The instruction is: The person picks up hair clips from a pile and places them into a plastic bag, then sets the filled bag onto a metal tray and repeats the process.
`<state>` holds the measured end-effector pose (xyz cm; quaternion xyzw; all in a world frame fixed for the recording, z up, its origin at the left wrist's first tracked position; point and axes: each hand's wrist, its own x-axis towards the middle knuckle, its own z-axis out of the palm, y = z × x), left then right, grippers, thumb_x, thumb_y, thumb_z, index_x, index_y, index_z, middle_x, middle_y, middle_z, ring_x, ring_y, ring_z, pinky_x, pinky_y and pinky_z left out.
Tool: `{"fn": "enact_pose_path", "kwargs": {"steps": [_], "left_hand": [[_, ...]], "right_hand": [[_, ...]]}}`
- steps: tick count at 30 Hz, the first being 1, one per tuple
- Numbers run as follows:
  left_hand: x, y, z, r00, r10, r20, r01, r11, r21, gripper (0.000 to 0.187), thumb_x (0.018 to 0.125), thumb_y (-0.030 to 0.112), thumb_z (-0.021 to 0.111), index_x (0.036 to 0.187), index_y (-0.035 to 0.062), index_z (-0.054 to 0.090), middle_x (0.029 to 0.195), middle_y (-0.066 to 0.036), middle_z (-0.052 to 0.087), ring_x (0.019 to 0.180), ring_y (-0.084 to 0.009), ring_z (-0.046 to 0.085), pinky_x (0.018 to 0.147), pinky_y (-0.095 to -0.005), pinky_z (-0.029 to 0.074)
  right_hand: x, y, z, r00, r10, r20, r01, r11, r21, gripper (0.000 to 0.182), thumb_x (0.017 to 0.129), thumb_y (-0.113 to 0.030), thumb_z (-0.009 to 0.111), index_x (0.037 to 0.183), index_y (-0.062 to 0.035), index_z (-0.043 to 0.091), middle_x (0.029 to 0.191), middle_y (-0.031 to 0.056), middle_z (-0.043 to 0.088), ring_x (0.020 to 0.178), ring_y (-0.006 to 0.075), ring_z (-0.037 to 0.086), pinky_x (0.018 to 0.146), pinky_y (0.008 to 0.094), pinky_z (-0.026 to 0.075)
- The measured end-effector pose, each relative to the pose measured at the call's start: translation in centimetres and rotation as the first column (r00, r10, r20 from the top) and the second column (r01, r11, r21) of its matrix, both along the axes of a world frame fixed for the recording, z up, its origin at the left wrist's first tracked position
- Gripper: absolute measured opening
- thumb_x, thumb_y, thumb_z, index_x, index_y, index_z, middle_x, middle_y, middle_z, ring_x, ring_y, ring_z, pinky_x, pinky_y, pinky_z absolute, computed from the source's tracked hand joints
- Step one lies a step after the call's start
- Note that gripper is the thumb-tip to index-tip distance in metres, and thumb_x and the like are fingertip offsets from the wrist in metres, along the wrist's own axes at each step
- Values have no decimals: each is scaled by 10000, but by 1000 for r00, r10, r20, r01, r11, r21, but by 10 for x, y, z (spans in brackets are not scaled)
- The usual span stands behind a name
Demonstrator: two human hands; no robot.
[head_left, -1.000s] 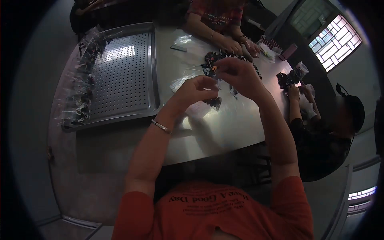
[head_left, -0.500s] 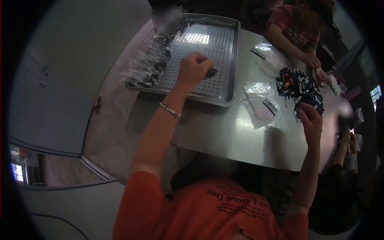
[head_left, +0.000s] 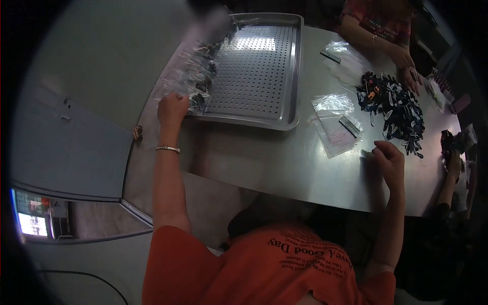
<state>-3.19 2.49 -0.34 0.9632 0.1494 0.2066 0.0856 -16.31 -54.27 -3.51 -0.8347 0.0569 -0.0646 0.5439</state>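
My left hand [head_left: 173, 108] is at the near left corner of a perforated metal tray [head_left: 296, 76]. Its fingers are curled at the end of a row of small clear bags with dark hair clips [head_left: 195, 84]; they seem to hold one such bag, mostly hidden. Over the table's near right part, my right hand [head_left: 390, 160] pinches a small dark piece, which looks like a hair clip, between thumb and forefinger. Beyond that hand lies a heap of dark snap hair clips [head_left: 394, 109], with a few orange ones among them.
Flat clear bags [head_left: 333, 124] lie between tray and heap, and more bags [head_left: 343, 58] lie farther back. Across the table, a co-worker's hand [head_left: 408, 76] is beside the heap. Another person's hand [head_left: 454, 165] is at the right edge, near dark clips.
My left hand has moved left from over the tray's middle to the row of bags, carrying a dark item. My right hand has drawn slightly back from the heap, nearer to me.
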Motion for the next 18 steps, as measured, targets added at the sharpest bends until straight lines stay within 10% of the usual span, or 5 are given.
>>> {"fn": "enact_pose_path", "kwargs": {"steps": [6, 10, 12, 16, 18], "left_hand": [[-16, -35, 22, 964, 138, 227, -158, 985, 75, 615, 731, 394, 727, 1144, -15, 526, 1102, -231, 598, 987, -398, 604, 805, -461, 506], [-18, -53, 25, 928, -65, 368, -72, 935, 348, 521, 753, 288, 719, 1129, -5, 509, 1135, -198, 579, 1093, -361, 557, 931, -454, 446], [-17, -78, 30, 804, -565, 184, 381, 728, 570, 365, 780, 190, 672, 1078, 20, 546, 1116, -156, 594, 1170, -325, 497, 1024, -456, 360], [25, -44, -7, 674, -671, -308, 724, 520, 453, 233, 792, 128, 627, 1001, 33, 589, 1072, -126, 605, 1149, -308, 498, 1048, -459, 323], [37, -34, -12, 663, -469, -584, 741, 524, 420, 182, 793, 132, 621, 952, 43, 624, 1038, -123, 605, 1092, -307, 522, 1036, -449, 339]], "right_hand": [[-3, 15, 15, 1000, 15, -8, -15, 999, -43, 192, 830, -70, 642, 1010, -2, 651, 837, 31, 664, 753, 80, 595, 685, 221, 477], [4, 19, 10, 998, 32, 61, -29, 999, -41, 191, 831, -74, 648, 1011, -10, 659, 856, 39, 673, 760, 81, 599, 687, 220, 479], [12, 23, 10, 992, 58, 116, -46, 993, -105, 198, 828, -93, 645, 1002, -1, 664, 860, 75, 681, 738, 109, 609, 685, 250, 494], [31, 36, 11, 957, 134, 258, -59, 958, -281, 179, 786, -113, 666, 944, -31, 681, 854, 105, 656, 691, 199, 632, 648, 299, 504], [37, 51, 21, 965, 123, 231, -18, 912, -409, 206, 759, -142, 692, 936, -38, 678, 907, 103, 637, 726, 236, 639, 667, 323, 509]]}}
